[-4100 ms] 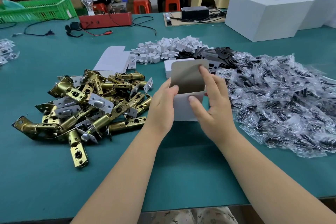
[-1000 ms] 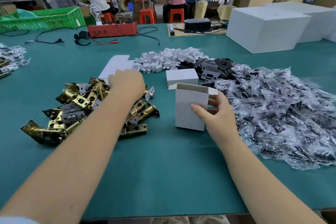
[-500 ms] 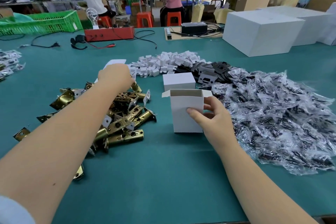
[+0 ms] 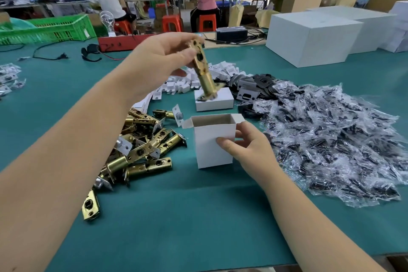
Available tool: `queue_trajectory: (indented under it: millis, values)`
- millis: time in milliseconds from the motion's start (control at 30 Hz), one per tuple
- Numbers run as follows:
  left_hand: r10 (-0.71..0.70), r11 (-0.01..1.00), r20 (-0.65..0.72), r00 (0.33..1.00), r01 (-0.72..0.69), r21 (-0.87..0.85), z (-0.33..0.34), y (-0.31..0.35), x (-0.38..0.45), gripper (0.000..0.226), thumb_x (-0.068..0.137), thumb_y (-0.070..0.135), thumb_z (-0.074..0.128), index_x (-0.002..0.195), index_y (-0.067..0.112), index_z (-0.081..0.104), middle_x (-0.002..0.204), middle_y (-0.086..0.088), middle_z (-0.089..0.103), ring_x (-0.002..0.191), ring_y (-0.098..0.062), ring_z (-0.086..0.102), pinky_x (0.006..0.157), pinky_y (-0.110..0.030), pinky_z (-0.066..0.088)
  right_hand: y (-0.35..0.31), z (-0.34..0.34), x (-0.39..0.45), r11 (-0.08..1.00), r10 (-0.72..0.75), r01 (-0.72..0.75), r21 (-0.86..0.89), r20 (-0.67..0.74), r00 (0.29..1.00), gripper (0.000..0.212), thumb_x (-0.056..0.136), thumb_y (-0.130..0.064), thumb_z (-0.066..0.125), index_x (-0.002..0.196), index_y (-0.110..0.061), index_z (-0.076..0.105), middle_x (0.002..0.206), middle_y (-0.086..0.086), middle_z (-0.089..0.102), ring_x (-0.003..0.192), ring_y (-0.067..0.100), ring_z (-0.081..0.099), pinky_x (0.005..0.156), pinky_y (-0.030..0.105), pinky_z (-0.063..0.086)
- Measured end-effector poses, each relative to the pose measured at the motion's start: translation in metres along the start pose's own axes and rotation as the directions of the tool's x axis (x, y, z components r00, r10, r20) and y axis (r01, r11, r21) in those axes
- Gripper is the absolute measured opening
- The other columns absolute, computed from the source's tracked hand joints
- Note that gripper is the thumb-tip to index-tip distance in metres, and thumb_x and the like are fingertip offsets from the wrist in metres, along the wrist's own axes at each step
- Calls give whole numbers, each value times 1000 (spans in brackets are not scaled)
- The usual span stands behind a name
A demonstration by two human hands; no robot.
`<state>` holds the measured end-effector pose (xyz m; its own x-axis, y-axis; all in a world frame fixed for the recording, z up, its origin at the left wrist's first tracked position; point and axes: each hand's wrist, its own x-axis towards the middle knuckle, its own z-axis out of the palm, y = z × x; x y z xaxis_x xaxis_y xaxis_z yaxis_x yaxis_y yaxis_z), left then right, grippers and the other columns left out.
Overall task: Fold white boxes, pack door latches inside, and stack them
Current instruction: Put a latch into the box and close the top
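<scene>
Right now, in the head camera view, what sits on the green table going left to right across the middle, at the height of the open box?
pile of brass latches → open white box → right hand gripping the box → heap of clear plastic packets

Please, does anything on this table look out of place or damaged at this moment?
Nothing looks damaged. One brass latch lies alone on the green mat, apart from the main latch pile. The open white box stands upright, held by the right hand; the left hand holds a latch above it.
</scene>
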<state>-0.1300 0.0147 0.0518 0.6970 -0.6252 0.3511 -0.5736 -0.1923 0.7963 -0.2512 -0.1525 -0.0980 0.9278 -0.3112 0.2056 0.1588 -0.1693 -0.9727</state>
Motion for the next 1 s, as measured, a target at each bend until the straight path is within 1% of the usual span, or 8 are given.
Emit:
queue_trajectory:
  millis: [100, 233, 400, 533, 567, 633, 767, 1000]
  values:
    - [44, 991, 188, 981, -67, 120, 9, 5, -6, 30, 98, 20, 53, 112, 45, 63, 101, 7, 70, 95, -18, 63, 85, -30, 55, 0, -2, 0, 1000, -3, 3, 5, 3, 1000, 24, 82, -17, 72, 98, -33, 66, 97, -1, 73, 94, 23, 67, 86, 49, 54]
    - [9, 978, 304, 953, -71, 194, 18, 4, -8, 35, 101, 19, 48, 113, 51, 57, 81, 25, 64, 81, 2, 58, 80, -15, 48, 0, -4, -2, 1000, 13, -13, -21, 36, 999, 23, 82, -24, 71, 99, -39, 66, 100, -1, 71, 91, 23, 68, 81, 51, 55]
    - [-20, 983, 316, 949, -39, 180, 19, 5, -10, 40, 102, 19, 43, 111, 56, 55, 114, 18, 67, 110, -3, 59, 90, -25, 46, 0, -3, 0, 999, 33, -32, -33, 37, 999, 27, 75, -38, 67, 102, -41, 64, 99, -4, 71, 87, 18, 68, 75, 52, 57]
    - [-41, 953, 335, 941, -65, 297, 17, 6, -9, 35, 103, 23, 43, 112, 55, 55, 110, 6, 65, 105, -26, 60, 89, -42, 50, 2, -3, 2, 1000, 19, -18, -10, 49, 999, 30, 76, -34, 66, 106, -38, 64, 106, -12, 69, 94, 12, 67, 81, 43, 58]
    - [-32, 924, 328, 944, -97, 370, 16, 7, -8, 33, 102, 25, 44, 114, 54, 54, 104, 9, 63, 99, -28, 59, 84, -37, 50, 2, -4, 2, 1000, 8, -8, -3, 54, 998, 32, 77, -31, 66, 108, -35, 63, 109, -14, 68, 96, 10, 66, 82, 39, 57]
    - [14, 848, 300, 954, -170, 502, 15, 10, -6, 33, 100, 24, 47, 123, 47, 53, 99, 18, 54, 93, -13, 54, 76, -15, 40, 4, -5, 4, 1000, -1, 0, 19, 61, 998, 33, 80, -24, 66, 112, -32, 62, 112, -15, 66, 99, 10, 65, 83, 34, 56]
    - [68, 811, 298, 952, -227, 539, 15, 13, -13, 34, 99, 18, 50, 124, 39, 58, 90, 23, 49, 83, 12, 47, 70, -1, 31, 6, -6, 5, 999, 29, -32, 43, 59, 998, 34, 83, -20, 69, 113, -31, 60, 116, -17, 65, 102, 9, 64, 73, 25, 56]
    - [169, 862, 204, 964, -245, 444, 28, 21, -24, 32, 98, 11, 49, 119, 31, 62, 97, 15, 53, 92, 1, 50, 78, -10, 39, 5, -5, 3, 998, 43, -45, 38, 62, 997, 34, 79, -23, 72, 109, -36, 60, 110, -13, 67, 94, 9, 66, 76, 31, 59]
